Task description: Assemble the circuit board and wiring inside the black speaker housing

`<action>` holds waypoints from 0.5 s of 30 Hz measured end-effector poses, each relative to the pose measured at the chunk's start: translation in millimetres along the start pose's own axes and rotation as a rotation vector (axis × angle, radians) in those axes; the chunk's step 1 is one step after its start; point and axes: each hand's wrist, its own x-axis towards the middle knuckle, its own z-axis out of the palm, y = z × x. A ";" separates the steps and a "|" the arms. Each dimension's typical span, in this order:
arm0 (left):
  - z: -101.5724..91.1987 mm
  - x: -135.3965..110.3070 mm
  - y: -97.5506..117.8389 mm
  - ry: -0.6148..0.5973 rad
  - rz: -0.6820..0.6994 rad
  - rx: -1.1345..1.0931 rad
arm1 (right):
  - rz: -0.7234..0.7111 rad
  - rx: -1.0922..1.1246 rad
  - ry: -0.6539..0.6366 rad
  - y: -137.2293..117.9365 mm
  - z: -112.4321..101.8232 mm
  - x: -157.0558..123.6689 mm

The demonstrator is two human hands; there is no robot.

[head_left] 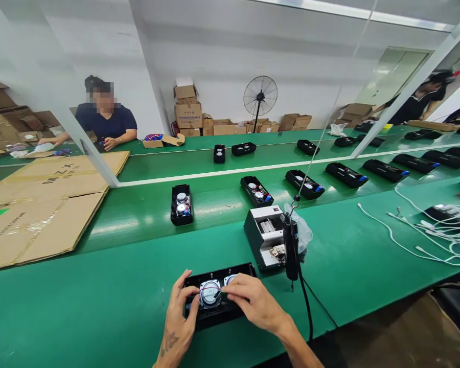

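Note:
A black speaker housing (222,319) lies on the green bench in front of me, with two round silver speaker drivers inside. Over the left driver (210,295) runs a thin red and dark wire (210,289). My left hand (181,309) is at the housing's left end, thumb and forefinger closed around the wire's left part beside the driver. From the right, my right hand (258,302) pinches the wire near the driver's right edge. Its fingers partly cover the second driver (230,279).
Behind the housing stands a grey and black machine (266,237), with a black power screwdriver (290,248) hanging beside it. Several black housings (181,204) line the green belt. White cables (444,230) lie right, flattened cardboard (42,214) left. A co-worker (105,115) sits opposite.

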 end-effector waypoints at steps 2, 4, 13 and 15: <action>-6.1 0.7 8.9 -0.097 0.152 0.082 | -0.095 -0.186 -0.072 -2.5 -0.8 -0.6; -12.7 0.1 13.1 -0.206 0.302 0.200 | -0.129 -0.339 -0.138 -6.6 4.4 -0.2; -6.5 5.7 -15.1 -0.341 0.553 0.488 | 0.001 -0.611 -0.566 -13.9 23.3 13.0; -0.3 4.7 -25.5 -0.265 0.613 0.466 | 0.020 -0.588 -0.581 -12.0 24.2 14.5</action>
